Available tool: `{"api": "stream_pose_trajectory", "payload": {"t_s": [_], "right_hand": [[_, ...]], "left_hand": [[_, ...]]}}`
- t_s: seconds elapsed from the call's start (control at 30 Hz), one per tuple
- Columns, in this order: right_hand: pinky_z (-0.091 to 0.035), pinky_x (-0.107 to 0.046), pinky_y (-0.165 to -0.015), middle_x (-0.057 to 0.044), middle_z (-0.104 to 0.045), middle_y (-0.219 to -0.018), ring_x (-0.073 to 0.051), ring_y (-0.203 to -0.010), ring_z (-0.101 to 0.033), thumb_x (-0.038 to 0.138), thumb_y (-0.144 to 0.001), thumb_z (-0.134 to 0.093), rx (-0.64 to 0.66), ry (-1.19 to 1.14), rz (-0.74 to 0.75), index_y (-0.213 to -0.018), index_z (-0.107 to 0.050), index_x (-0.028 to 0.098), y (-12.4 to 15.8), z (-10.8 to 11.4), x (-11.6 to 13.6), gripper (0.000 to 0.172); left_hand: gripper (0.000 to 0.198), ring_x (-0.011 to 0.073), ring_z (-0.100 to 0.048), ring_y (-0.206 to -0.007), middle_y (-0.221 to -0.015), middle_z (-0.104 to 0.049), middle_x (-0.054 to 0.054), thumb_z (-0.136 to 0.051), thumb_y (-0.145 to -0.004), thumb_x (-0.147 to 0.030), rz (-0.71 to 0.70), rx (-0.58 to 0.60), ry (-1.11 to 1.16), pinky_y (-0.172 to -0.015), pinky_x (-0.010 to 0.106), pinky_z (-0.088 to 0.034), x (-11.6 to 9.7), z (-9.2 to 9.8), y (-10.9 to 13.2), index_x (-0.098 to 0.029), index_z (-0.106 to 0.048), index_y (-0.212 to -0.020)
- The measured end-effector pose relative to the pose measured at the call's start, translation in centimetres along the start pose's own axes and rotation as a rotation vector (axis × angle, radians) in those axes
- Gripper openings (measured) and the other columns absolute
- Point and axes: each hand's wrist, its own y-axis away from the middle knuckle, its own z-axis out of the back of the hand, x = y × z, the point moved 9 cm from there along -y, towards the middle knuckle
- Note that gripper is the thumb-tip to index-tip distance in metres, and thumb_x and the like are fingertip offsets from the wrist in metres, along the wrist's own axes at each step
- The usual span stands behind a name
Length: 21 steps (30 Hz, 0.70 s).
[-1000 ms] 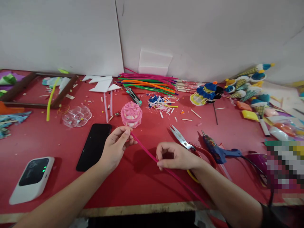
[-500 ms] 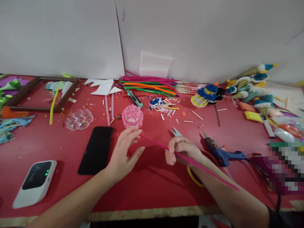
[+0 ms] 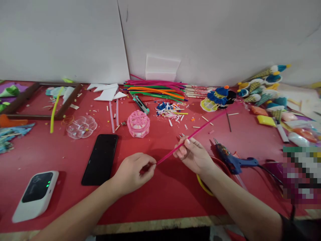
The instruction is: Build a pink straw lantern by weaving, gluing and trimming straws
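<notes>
A bright pink pipe cleaner (image 3: 208,122) slants between my two hands, its far end rising to the right and blurred. My left hand (image 3: 136,172) pinches its lower end between thumb and fingertips. Farther along the stem, the thumb and fingers of my right hand (image 3: 195,155) close on it. Beyond my left hand stands a small round pink piece with tiers (image 3: 138,124). Scissors with yellow handles (image 3: 204,185) lie mostly hidden under my right hand and forearm.
A blue glue gun (image 3: 230,160) with a cord lies at right. Left are a black phone (image 3: 100,160) and a white device (image 3: 36,195). Behind are bundled pipe cleaners (image 3: 155,88), a cutter (image 3: 140,103), cut bits (image 3: 170,109) and a blue-yellow model (image 3: 215,99). Cone figures (image 3: 263,88) sit back right.
The pipe cleaner has swung from slanting down rightward to slanting up rightward. My left hand has moved from open fingers near its tip to a pinch on its end, nearer me.
</notes>
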Motion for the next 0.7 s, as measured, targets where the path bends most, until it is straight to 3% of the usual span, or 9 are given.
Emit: {"api": "stream_pose_trajectory", "payload": {"t_s": [0.1, 0.27, 0.37, 0.5, 0.6, 0.7], "right_hand": [[-0.055, -0.026, -0.059, 0.009, -0.059, -0.054, -0.009, -0.05, -0.056, 0.052, -0.073, -0.085, -0.149, -0.033, 0.038, -0.083, -0.069, 0.025, -0.5, 1.8, 0.5, 0.033], [-0.052, -0.023, -0.053, 0.009, -0.061, -0.053, -0.007, -0.047, -0.054, 0.053, -0.066, -0.09, -0.298, -0.058, 0.084, -0.077, -0.072, 0.025, -0.6, 3.2, 1.1, 0.035], [-0.053, -0.027, -0.053, 0.003, -0.072, -0.062, -0.011, -0.052, -0.061, 0.051, -0.063, -0.092, -0.186, 0.105, 0.036, -0.071, -0.074, 0.023, -0.3, 1.8, 0.2, 0.034], [-0.055, -0.03, -0.058, -0.002, -0.076, -0.065, -0.014, -0.055, -0.066, 0.055, -0.068, -0.087, -0.019, 0.247, -0.102, -0.077, -0.077, 0.02, 0.4, -0.2, -1.8, 0.038], [-0.053, -0.026, -0.053, 0.0, -0.072, -0.058, -0.012, -0.052, -0.063, 0.058, -0.069, -0.085, -0.082, 0.17, -0.083, -0.072, -0.073, 0.02, 0.4, -0.1, -1.4, 0.041], [-0.05, -0.024, -0.051, 0.003, -0.066, -0.053, -0.011, -0.05, -0.06, 0.057, -0.068, -0.086, -0.142, 0.128, -0.024, -0.069, -0.069, 0.02, 0.0, 0.5, -0.4, 0.041]], "left_hand": [[0.012, 0.0117, -0.053, -0.057, -0.064, -0.059, -0.002, -0.052, -0.086, -0.017, 0.094, 0.047, 0.089, -0.057, 0.022, -0.041, 0.4, 0.3, -0.3, -0.02, -0.057, -0.075], [0.02, 0.0134, -0.053, -0.063, -0.068, -0.061, 0.0, -0.05, -0.091, -0.029, 0.046, 0.208, 0.306, -0.062, 0.025, -0.042, -0.7, -0.3, -0.3, -0.019, -0.059, -0.076], [0.032, 0.0171, -0.061, -0.073, -0.081, -0.069, 0.006, -0.051, -0.096, -0.045, 0.17, 0.183, 0.43, -0.067, 0.028, -0.047, 0.4, -0.5, -0.2, -0.018, -0.066, -0.089], [0.06, 0.0185, -0.063, -0.076, -0.089, -0.072, 0.009, -0.05, -0.091, -0.072, 0.255, 0.263, 0.756, -0.066, 0.027, -0.049, 0.6, -1.9, 0.4, -0.018, -0.07, -0.107], [0.076, 0.0179, -0.059, -0.071, -0.093, -0.071, 0.011, -0.048, -0.081, -0.085, 0.313, 0.2, 1.002, -0.059, 0.027, -0.046, 1.0, -1.8, 0.4, -0.02, -0.071, -0.113], [0.08, 0.0213, -0.059, -0.077, -0.093, -0.068, 0.011, -0.049, -0.076, -0.091, 0.377, 0.022, 1.185, -0.064, 0.031, -0.05, 1.9, -0.9, 0.0, -0.02, -0.074, -0.104]]}}
